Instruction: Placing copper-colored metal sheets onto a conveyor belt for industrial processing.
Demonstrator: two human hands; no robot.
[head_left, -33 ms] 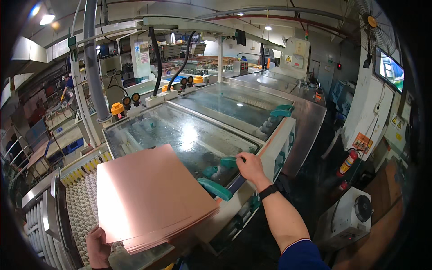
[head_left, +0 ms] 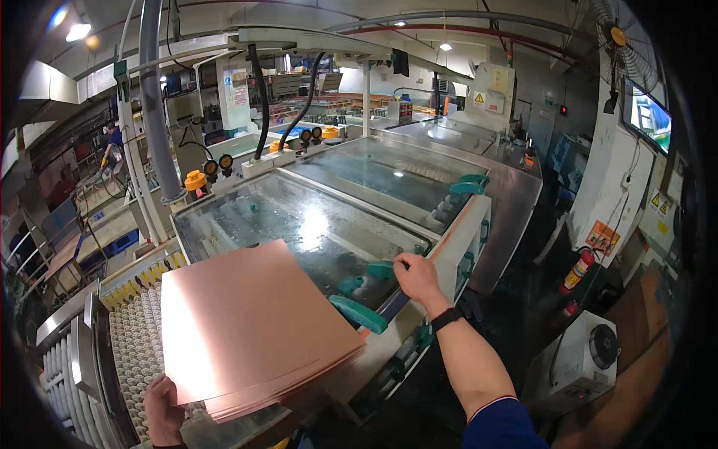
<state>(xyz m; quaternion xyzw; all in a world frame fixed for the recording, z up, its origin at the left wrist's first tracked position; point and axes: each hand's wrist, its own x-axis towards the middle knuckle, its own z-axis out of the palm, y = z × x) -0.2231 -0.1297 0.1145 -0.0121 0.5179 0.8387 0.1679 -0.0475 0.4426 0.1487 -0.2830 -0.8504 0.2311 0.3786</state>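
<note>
Copper sheets point(head_left: 250, 329), a stack at lower left of the frame, gripped underneath at its near corner by the left hand point(head_left: 164, 411); right hand point(head_left: 416, 277), right of the stack, closes around a teal handle point(head_left: 383, 269) of the glass lid point(head_left: 303, 224), its long axis running toward upper right

Both hands are bare, without gloves. The right hand point(head_left: 416, 275) carries a narrow black band point(head_left: 446, 319) around the wrist, like a watch strap or bracelet. The forearm above it is uncovered up to a dark navy-blue short sleeve point(head_left: 502, 425), whose hem is edged with a thin pale and reddish trim. Of the left hand point(head_left: 164, 410), only the fingers and knuckles show at the lower edge, with no ring or band visible there.
</note>
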